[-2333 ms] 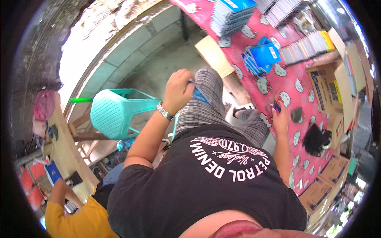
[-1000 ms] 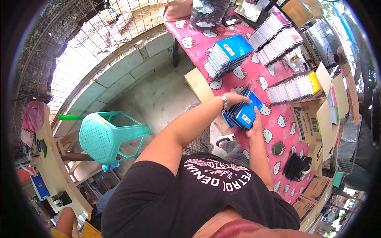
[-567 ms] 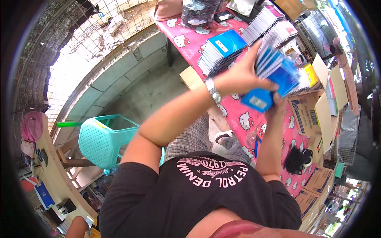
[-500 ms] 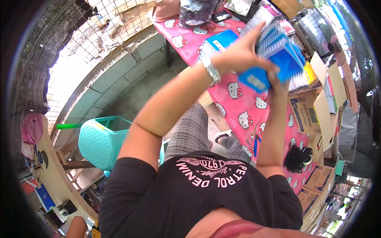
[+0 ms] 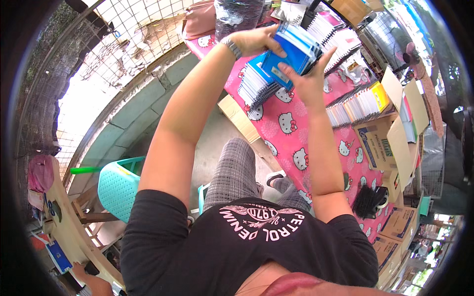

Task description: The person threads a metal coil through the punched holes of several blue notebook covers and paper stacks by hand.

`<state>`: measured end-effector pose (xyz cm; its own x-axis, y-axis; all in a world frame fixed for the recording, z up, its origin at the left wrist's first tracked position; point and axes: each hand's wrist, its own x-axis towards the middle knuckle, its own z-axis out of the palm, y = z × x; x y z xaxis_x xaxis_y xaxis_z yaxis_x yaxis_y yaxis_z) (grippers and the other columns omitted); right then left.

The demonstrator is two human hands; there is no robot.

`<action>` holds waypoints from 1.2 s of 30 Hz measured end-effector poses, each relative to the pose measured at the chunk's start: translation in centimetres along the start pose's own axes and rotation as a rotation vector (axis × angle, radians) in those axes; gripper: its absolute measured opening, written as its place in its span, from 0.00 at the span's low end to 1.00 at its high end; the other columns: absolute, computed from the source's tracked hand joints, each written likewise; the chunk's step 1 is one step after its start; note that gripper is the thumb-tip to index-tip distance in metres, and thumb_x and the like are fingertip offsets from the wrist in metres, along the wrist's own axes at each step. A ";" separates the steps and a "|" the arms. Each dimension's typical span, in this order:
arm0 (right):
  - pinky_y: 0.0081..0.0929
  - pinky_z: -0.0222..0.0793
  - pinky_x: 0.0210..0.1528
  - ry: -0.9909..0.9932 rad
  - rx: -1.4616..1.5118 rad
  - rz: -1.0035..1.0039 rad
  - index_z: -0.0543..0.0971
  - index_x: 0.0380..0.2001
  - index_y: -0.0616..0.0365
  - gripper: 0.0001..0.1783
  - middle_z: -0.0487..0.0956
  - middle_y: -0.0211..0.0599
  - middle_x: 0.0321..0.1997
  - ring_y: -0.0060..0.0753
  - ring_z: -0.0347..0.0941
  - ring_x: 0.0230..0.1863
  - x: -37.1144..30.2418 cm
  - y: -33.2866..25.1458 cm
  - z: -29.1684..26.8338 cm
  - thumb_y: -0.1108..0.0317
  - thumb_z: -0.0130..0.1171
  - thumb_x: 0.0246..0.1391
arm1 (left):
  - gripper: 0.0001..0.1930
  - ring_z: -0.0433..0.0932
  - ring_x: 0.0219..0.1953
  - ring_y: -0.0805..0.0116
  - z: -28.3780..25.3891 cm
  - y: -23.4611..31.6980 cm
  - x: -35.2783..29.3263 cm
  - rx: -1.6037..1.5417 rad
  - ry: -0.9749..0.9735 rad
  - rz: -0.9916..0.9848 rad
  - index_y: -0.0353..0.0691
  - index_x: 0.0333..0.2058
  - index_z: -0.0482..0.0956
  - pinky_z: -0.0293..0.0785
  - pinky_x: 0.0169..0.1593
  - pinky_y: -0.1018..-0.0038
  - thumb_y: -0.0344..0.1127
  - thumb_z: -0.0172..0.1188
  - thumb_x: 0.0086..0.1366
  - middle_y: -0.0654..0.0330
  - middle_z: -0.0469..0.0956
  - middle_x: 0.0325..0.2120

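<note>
Compared with half a second ago, the blue notebook bundle (image 5: 295,55) has swung from right of centre to the upper centre, now overlapping the blue notebook stack (image 5: 253,88) in view; can't tell if they touch. Left hand (image 5: 256,42) grips the bundle's left side, thumb on a cover; right hand (image 5: 312,79) clasps its lower right, thumb flat on the front, a finger sticking up. Co-worker's hand (image 5: 80,271) now shows lower left, near a blue item. Front cover has a pale rectangular label, print too small to read; black shirt (image 5: 247,241) carries white curved lettering; cardboard box (image 5: 377,145) right has a dark printed panel. Notebooks are paper, wire-bound, smooth-covered. Table cover (image 5: 284,123) is glossy pink with white cartoon heads. Stool (image 5: 118,190), left, is mint plastic, perforated seat. Black stringy clump (image 5: 365,201) lower right. Metal link watch (image 5: 233,48) on left wrist.
</note>
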<state>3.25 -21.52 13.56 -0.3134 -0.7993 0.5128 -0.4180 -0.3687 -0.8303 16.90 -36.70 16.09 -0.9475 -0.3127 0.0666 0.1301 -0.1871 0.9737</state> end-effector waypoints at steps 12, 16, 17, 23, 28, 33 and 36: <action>0.34 0.53 0.68 0.090 0.188 0.040 0.16 0.64 0.67 0.77 0.63 0.51 0.63 0.42 0.61 0.63 -0.1 -1.5 1.3 0.68 0.75 0.40 | 0.46 0.76 0.48 0.67 0.6 -1.3 0.2 -0.047 0.056 0.207 0.37 0.67 0.54 0.71 0.55 0.73 0.25 0.66 0.48 0.52 0.75 0.50; 0.36 0.49 0.70 0.006 0.211 -0.067 0.13 0.63 0.67 0.80 0.55 0.54 0.68 0.46 0.55 0.68 -1.4 1.7 1.2 0.63 0.78 0.39 | 0.53 0.68 0.58 0.66 -0.3 -2.9 0.0 -0.051 0.084 0.112 0.41 0.70 0.43 0.67 0.60 0.69 0.24 0.66 0.49 0.52 0.69 0.56; 0.38 0.47 0.71 0.042 0.127 -0.085 0.15 0.63 0.68 0.80 0.54 0.56 0.68 0.48 0.53 0.68 -1.4 2.6 1.4 0.61 0.78 0.38 | 0.53 0.68 0.58 0.66 -0.4 -3.1 0.1 -0.121 0.003 0.150 0.42 0.70 0.44 0.67 0.60 0.69 0.27 0.66 0.49 0.52 0.68 0.57; 0.53 0.44 0.67 0.260 -0.340 -0.274 0.30 0.66 0.75 0.76 0.52 0.66 0.62 0.61 0.47 0.64 -0.4 2.9 2.2 0.50 0.77 0.37 | 0.38 0.73 0.50 0.70 -1.3 -4.7 0.2 0.039 0.092 0.140 0.35 0.60 0.62 0.70 0.55 0.72 0.28 0.65 0.49 0.58 0.76 0.49; 0.48 0.43 0.69 0.252 -0.423 -0.256 0.27 0.66 0.74 0.75 0.50 0.61 0.65 0.54 0.47 0.67 -0.7 1.7 2.3 0.54 0.77 0.39 | 0.31 0.74 0.47 0.73 -1.1 -3.8 0.0 0.073 0.084 0.122 0.34 0.54 0.72 0.70 0.53 0.74 0.29 0.66 0.48 0.63 0.78 0.44; 0.44 0.42 0.72 0.066 -0.258 -0.200 0.22 0.65 0.74 0.79 0.49 0.58 0.68 0.55 0.43 0.70 -1.5 3.9 1.2 0.55 0.79 0.36 | 0.47 0.69 0.55 0.72 -0.4 -3.7 -0.2 0.125 0.051 0.117 0.39 0.66 0.56 0.62 0.62 0.73 0.32 0.70 0.47 0.61 0.74 0.52; 0.45 0.41 0.72 -0.006 -0.564 -0.204 0.21 0.65 0.73 0.79 0.49 0.58 0.68 0.55 0.43 0.70 -2.3 2.7 1.3 0.56 0.79 0.37 | 0.45 0.70 0.55 0.70 -1.2 -4.9 -1.2 0.122 0.081 0.110 0.39 0.64 0.58 0.64 0.61 0.71 0.30 0.69 0.47 0.60 0.73 0.54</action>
<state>3.96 -21.32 9.84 -0.1747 -0.7423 0.6469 -0.8580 -0.2075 -0.4698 17.71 -36.54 11.02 -0.9021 -0.4002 0.1616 0.1909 -0.0342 0.9810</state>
